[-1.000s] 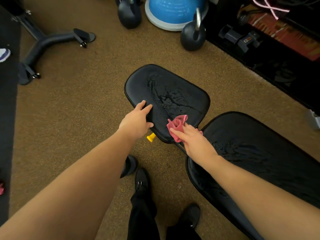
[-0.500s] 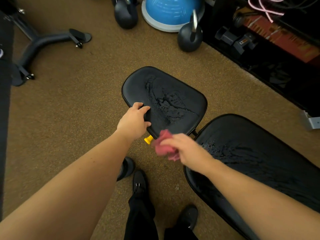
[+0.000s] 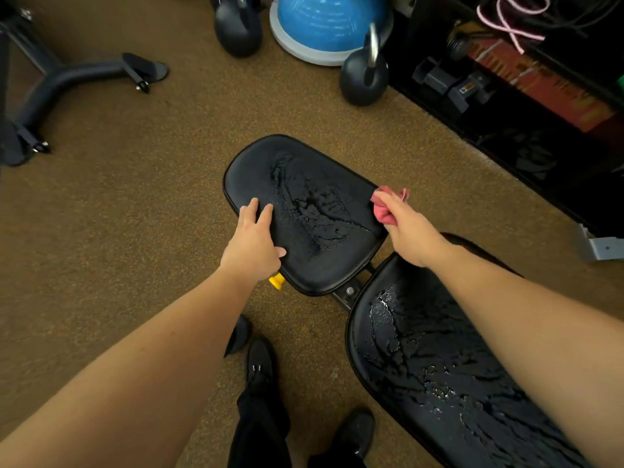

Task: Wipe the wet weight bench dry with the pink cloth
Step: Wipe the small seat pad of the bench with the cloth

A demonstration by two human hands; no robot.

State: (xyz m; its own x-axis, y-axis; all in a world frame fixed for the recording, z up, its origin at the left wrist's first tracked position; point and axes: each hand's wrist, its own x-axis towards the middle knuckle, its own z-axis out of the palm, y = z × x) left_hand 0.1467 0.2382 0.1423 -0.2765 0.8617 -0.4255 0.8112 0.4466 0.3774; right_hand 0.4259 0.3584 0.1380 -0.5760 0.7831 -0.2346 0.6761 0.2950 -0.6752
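The pink cloth (image 3: 388,207) is bunched into a wad in the right hand (image 3: 408,231), whose grip is closed tight round it, fingers curled so that only the folds at the top and side poke out. It hangs at the far right edge of the seat pad (image 3: 304,214) of the weight bench, at or just above the rim; I cannot tell whether it is touching the vinyl. Held balled up like that, it gives a thick, absorbent face to press down, and starting from the edge looks like a sensible way to drag across the whole pad in one pass.

To the left of that grip, across the pad, the left hand (image 3: 253,241) lies flat with its fingers straight on the near left part of the seat, holding nothing. I take it as bracing, steadying the pad and the person leaning over it while the other arm works.

Between the two hands the seat shows beaded water and streaks down its middle. Below the right forearm, the long back pad (image 3: 439,383) is wet too, with droplets spread along it. So most of the drying looks undone.

A yellow knob (image 3: 276,281) sticks out just under the left wrist. Beyond the seat a kettlebell (image 3: 364,76) stands on the brown floor (image 3: 135,231).
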